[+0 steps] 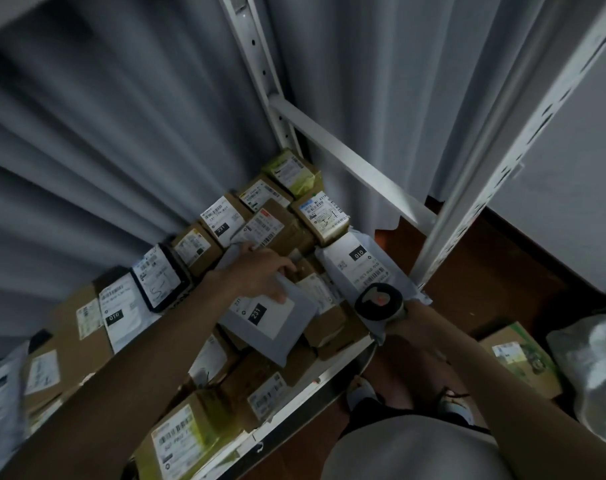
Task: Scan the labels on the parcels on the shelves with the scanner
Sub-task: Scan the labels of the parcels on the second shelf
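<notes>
Grey curtain (104,133) filling the upper left and centre of the frame, blurred into soft folds. White metal shelving frame (346,161) crossing from top centre down to the right, one slotted upright cut off at the top right corner. Shelf (305,386) running from lower left toward centre right, its deck almost wholly hidden under parcels; only the pale front lip showing. Brown floor at right, with a green-and-brown carton (523,362) and a crinkled silver bag (592,368) cut off by the right edge.

Cardboard parcels (270,233) packed across the shelf, labels facing up, most print too blurred to read. White mailer marked 010 (357,265) at centre right, long axis running from upper left to lower right. Grey mailer marked 231 (270,320) in the centre, tilted, long axis from upper left to lower right, label side up.

Left hand (260,271) reaching in from lower left, thumb and fingers pinching the upper edge of that grey mailer. Right hand (412,323) mostly hidden behind the scanner (379,301), wrapped round its handle; only the round dark head seen, with a reddish spot, facing up toward the camera, at the near end of the 010 mailer. Handle and its direction not visible.
</notes>
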